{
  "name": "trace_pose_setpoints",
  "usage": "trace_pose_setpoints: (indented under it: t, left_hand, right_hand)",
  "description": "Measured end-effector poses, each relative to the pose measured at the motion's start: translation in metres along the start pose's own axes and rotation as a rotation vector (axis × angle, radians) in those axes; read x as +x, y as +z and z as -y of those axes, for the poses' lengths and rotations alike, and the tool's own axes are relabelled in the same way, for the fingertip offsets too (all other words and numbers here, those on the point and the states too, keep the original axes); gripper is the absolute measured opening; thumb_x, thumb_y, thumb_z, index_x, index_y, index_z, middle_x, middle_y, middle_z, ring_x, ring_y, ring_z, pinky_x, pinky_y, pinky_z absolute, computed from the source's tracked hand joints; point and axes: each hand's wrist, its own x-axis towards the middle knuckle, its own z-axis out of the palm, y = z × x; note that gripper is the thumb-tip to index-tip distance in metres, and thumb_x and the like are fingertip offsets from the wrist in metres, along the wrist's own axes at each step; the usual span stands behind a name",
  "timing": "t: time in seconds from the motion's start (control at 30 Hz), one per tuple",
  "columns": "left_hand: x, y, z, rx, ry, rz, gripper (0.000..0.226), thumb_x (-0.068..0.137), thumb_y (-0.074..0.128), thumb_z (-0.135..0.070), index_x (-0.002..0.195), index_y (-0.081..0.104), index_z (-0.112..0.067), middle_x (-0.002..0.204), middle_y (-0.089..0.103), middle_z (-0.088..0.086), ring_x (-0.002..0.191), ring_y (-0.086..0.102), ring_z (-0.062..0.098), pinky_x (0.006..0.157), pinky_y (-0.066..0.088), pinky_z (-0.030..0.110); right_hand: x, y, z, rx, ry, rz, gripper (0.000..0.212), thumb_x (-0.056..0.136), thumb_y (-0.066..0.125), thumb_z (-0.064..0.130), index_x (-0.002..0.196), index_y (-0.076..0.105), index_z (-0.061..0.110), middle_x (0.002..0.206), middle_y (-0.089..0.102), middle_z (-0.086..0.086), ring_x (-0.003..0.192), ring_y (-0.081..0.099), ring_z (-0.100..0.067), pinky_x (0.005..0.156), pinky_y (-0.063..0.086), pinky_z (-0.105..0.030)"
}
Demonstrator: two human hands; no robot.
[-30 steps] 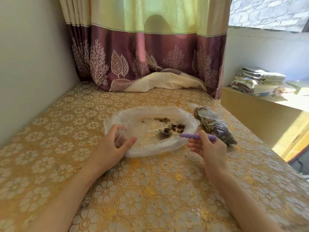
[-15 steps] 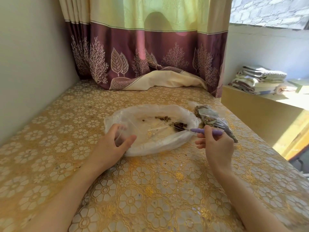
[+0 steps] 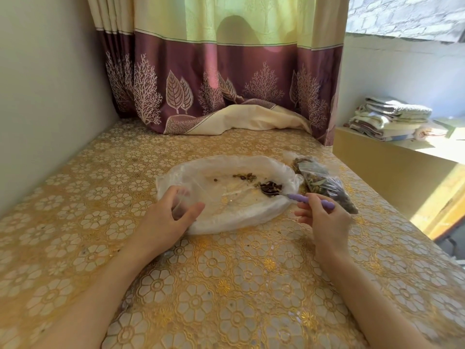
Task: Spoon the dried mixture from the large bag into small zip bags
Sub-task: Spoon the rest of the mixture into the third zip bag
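Observation:
The large clear plastic bag (image 3: 226, 217) lies spread open on the gold floral tablecloth (image 3: 226, 285), with a few bits of dried mixture (image 3: 245, 177) left inside. My left hand (image 3: 168, 217) holds a small clear zip bag (image 3: 181, 201) at the large bag's near left edge. My right hand (image 3: 324, 217) grips the purple handle of a spoon (image 3: 310, 199), whose bowl holds a dark scoop of mixture (image 3: 270, 188) at the large bag's right side. Filled small zip bags (image 3: 324, 183) lie just right of the large bag.
A maroon and green curtain (image 3: 226, 79) hangs at the table's far end, its hem bunched on the cloth. A wall runs along the left. Beyond the table's right edge stands a yellow ledge (image 3: 392, 167) with folded towels (image 3: 390, 119).
My right hand has swept the spoon from the bag's middle to its right side, gathering the dark bits into the bowl. My left hand has stayed on the small bag.

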Motion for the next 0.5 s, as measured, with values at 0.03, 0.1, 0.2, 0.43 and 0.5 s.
trace_pose_setpoints:
  t: [0.03, 0.1, 0.2, 0.43, 0.5]
  left_hand:
    - [0.000, 0.000, 0.000, -0.005, -0.003, 0.000, 0.057, 0.069, 0.047, -0.069, 0.110, 0.051, -0.030, 0.059, 0.047, -0.010, 0.054, 0.050, -0.007, 0.052, 0.033, 0.023]
    - [0.000, 0.000, 0.000, -0.012, -0.007, 0.001, 0.057, 0.070, 0.048, -0.067, 0.111, 0.051, -0.029, 0.062, 0.051, -0.009, 0.058, 0.051, -0.008, 0.054, 0.035, 0.023]
    - [0.000, 0.001, 0.001, -0.040, 0.003, -0.001, 0.056, 0.069, 0.049, -0.066, 0.111, 0.052, -0.028, 0.062, 0.052, -0.012, 0.060, 0.051, -0.011, 0.055, 0.033, 0.023]
    - [-0.001, 0.000, 0.002, -0.081, -0.015, 0.048, 0.062, 0.062, 0.052, -0.072, 0.110, 0.050, -0.034, 0.080, 0.062, 0.003, 0.071, 0.056, 0.008, 0.061, 0.042, 0.022]
    - [0.000, 0.000, 0.003, -0.105, -0.032, 0.069, 0.067, 0.059, 0.054, -0.073, 0.113, 0.050, -0.033, 0.086, 0.061, -0.004, 0.081, 0.057, 0.009, 0.067, 0.042, 0.025]
  right_hand:
    - [-0.001, 0.000, 0.001, 0.010, 0.001, 0.003, 0.023, 0.097, 0.051, 0.011, 0.096, 0.070, -0.001, 0.081, 0.075, -0.006, 0.059, 0.061, -0.014, 0.051, 0.051, -0.020]
    - [-0.002, 0.000, 0.002, 0.017, 0.002, 0.007, 0.023, 0.097, 0.050, 0.011, 0.094, 0.069, -0.002, 0.081, 0.075, -0.007, 0.058, 0.061, -0.012, 0.050, 0.050, -0.019]
    - [-0.004, -0.001, 0.003, 0.024, -0.004, 0.021, 0.023, 0.097, 0.049, 0.010, 0.091, 0.069, -0.001, 0.083, 0.075, -0.006, 0.060, 0.060, -0.013, 0.051, 0.049, -0.020]
    - [-0.008, -0.002, 0.009, 0.042, -0.033, 0.062, 0.020, 0.097, 0.050, 0.012, 0.092, 0.067, 0.003, 0.082, 0.076, -0.001, 0.063, 0.061, -0.016, 0.053, 0.050, -0.021]
    - [-0.012, -0.001, 0.014, 0.070, -0.046, 0.089, 0.020, 0.096, 0.050, 0.010, 0.087, 0.067, 0.006, 0.082, 0.076, -0.003, 0.062, 0.060, -0.014, 0.052, 0.050, -0.019]
